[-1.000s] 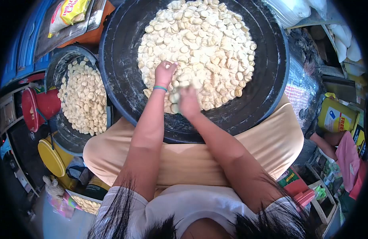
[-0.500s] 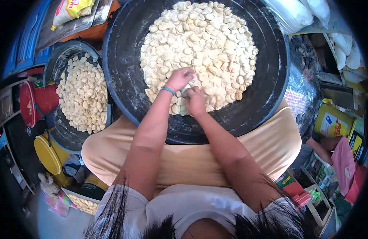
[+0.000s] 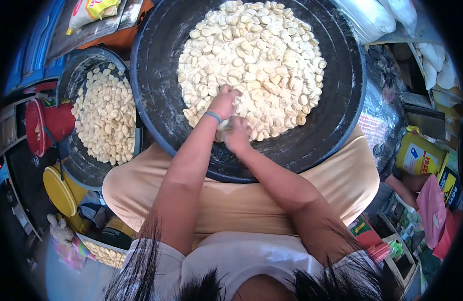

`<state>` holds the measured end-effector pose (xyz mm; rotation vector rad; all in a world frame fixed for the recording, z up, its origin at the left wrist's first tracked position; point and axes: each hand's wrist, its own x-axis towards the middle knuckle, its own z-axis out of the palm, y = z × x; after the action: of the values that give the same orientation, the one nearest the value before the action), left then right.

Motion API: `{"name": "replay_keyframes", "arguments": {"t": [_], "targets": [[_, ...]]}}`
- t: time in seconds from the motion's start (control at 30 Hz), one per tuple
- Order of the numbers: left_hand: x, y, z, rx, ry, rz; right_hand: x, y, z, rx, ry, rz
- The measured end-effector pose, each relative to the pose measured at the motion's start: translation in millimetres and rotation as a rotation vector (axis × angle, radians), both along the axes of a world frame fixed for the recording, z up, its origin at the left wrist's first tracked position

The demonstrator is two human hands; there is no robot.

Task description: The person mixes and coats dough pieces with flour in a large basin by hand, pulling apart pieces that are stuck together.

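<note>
A big round black tub [image 3: 337, 100] rests at my lap, holding a heap of pale, rounded dough pieces [image 3: 256, 55] dusted with white powder. At the heap's near edge, my left hand [image 3: 224, 103], a blue-green band on its wrist, has its fingers curled inward; what they hold is hidden. Just below and to the right is my right hand [image 3: 237, 135], slightly blurred and closed. A pale dough piece [image 3: 223, 130] shows at its fingers, under my left wrist. Both hands are close together, low over the heap.
A smaller dark tub [image 3: 73, 168] of similar pieces [image 3: 105, 118] stands at the left, beside a red bucket [image 3: 56, 123] and a yellow-lidded bucket [image 3: 61, 190]. A yellow-white packet [image 3: 91, 15] lies at top left. White sacks [image 3: 367, 20] sit at upper right; another person's arm [image 3: 402, 190] shows at right.
My right hand has shifted left and slightly down, turning so the pale piece shows below my left wrist. My left hand stays near the same spot, its fingers a little higher.
</note>
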<state>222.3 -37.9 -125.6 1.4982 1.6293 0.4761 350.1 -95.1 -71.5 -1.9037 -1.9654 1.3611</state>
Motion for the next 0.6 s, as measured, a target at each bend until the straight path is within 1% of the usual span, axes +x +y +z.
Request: {"name": "replay_keyframes", "arguments": {"t": [0.07, 0.1, 0.13, 0.17, 0.23, 0.27, 0.37, 0.4, 0.5, 0.53, 0.6], "targets": [[-10.8, 6.6, -3.8, -0.027, 0.033, 0.163, -1.4, 6.8, 27.2, 0.042, 0.126, 0.323], [-16.5, 9.1, -6.5, -0.042, 0.047, 0.246, 3.5, 13.8, 24.0, 0.018, 0.15, 0.27], [-23.4, 7.0, -12.6, -0.007, -0.109, 0.374, 11.1, 26.7, 17.1, -0.008, 0.174, 0.221], [-30.5, 3.6, -18.8, 0.04, -0.059, 0.399, 17.8, 39.7, 10.8, -0.035, 0.199, 0.176], [-43.2, -2.1, -0.9, 0.126, 0.046, 0.443, 27.1, 58.3, 6.1, 0.204, -0.051, 0.188], [-49.7, -6.5, 3.4, 0.242, 0.117, 0.35, 29.0, 58.4, 8.5, 0.284, -0.116, 0.221], [-58.5, -9.1, 46.7, -0.161, -0.082, 0.147, 29.6, 46.0, 3.5, 0.4, -0.006, 0.53], [-60.3, -12.9, 46.2, -0.301, -0.253, 0.123, 26.7, 36.5, 1.8, 0.39, 0.045, 0.604], [-53.7, -25.4, 49.1, -0.544, -0.345, -0.15, 20.2, 40.6, -5.8, 0.177, 0.017, 0.629], [-50.6, -28.1, 46.5, -0.482, -0.361, -0.244, 19.7, 45.7, -6.6, 0.213, 0.129, 0.49], [-42.7, -30.2, 45.1, -0.413, -0.383, -0.11, 20.1, 64.3, -3.6, 0.064, 0.218, 0.382]]}}
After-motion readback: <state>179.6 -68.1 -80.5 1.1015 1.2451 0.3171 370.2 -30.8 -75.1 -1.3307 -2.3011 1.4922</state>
